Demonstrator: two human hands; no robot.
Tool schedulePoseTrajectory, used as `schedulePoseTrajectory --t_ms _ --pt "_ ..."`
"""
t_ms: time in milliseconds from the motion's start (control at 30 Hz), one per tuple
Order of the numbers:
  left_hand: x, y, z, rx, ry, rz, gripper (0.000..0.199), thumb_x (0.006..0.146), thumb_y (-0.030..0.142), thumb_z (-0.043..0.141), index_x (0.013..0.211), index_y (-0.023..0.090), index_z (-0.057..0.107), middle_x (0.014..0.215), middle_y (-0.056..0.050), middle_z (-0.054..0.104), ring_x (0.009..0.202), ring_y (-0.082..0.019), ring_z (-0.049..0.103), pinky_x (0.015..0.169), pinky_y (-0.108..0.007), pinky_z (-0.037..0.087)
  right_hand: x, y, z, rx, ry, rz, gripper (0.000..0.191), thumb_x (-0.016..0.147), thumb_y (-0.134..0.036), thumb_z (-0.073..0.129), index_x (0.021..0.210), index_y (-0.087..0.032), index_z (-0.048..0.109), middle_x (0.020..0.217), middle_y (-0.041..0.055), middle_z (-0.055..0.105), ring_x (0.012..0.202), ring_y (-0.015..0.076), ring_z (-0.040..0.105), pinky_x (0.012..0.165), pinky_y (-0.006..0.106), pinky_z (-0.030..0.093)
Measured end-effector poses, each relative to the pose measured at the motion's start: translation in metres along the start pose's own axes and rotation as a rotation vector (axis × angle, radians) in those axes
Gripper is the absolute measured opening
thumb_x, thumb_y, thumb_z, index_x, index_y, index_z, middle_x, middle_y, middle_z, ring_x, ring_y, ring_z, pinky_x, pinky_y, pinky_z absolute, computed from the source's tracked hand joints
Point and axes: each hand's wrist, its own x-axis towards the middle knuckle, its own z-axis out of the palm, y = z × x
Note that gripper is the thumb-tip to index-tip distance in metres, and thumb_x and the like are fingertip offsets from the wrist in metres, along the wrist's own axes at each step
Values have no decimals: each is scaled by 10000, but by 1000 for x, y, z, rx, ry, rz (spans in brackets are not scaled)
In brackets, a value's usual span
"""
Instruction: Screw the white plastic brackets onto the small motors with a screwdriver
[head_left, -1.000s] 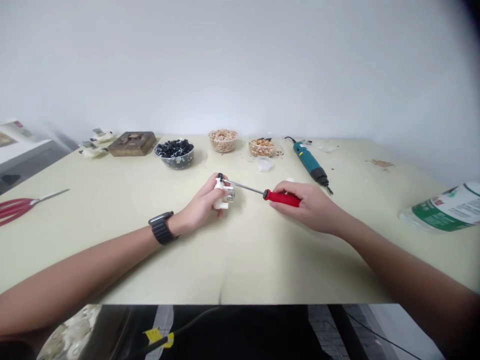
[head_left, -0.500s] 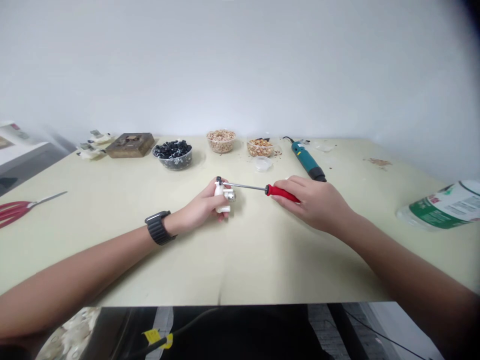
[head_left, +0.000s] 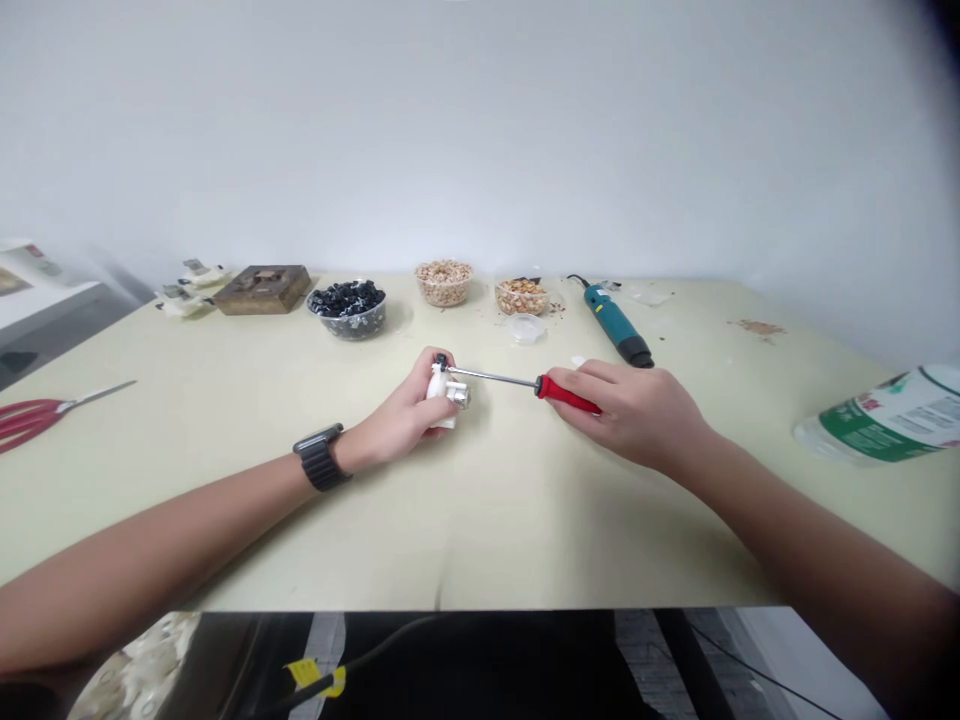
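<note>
My left hand (head_left: 401, 415) is closed around a white plastic fitting (head_left: 437, 385) with a metal cylinder (head_left: 459, 394) at its side. My right hand (head_left: 634, 415) grips a red-handled screwdriver (head_left: 566, 393), held nearly level over the table. Its steel shaft runs left, and its tip meets a small dark part at the top of the fitting. My left fingers hide much of the fitting. A dark watch band (head_left: 321, 458) circles my left wrist.
Behind my hands are a teal electric screwdriver (head_left: 616, 323), a bowl of black pieces (head_left: 346, 311), and several containers of tan granules (head_left: 444, 284). A wooden block (head_left: 262, 290) stands back left. Red-handled scissors (head_left: 30, 423) lie left, a large bottle (head_left: 885, 420) right.
The screwdriver has swung slightly, its shaft now closer to level, with the handle a little further right. The tip stays at the top of the fitting. My left hand has barely moved.
</note>
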Motion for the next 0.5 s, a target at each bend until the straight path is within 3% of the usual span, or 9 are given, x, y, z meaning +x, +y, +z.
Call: schedulePoseTrajectory --t_ms 167,300,400,500 --pt "0 0 1 -1 -1 -8 392 898 299 646 1155 281 352 985 22 547 597 -86 539 452 -190 396 1 0 2 17 -12 22 306 1070 -343 513 1147 -225 785 834 27 730 688 139 617 559 285 349" --pt "1 -1 1 -133 -45 -38 505 848 287 695 1167 294 303 1024 7 568 678 -134 630 495 -228 480 0 6 3 85 -55 84 309 1070 -377 519 1181 -246 776 867 20 729 710 140 623 562 286 355" --pt "2 1 3 -276 -108 -84 586 793 224 726 1171 297 285 979 15 577 738 -160 666 550 -243 526 1 16 1 153 -58 185 303 1055 -415 533 1174 -279 777 976 17 759 795 158 664 623 290 409" --pt "0 4 9 -353 -81 -83 554 844 238 756 1160 286 303 1107 -2 588 877 -196 727 693 -316 614 5 22 -3 315 -57 390 277 995 -456 600 1091 -265 776 1014 23 766 839 188 677 706 314 466"
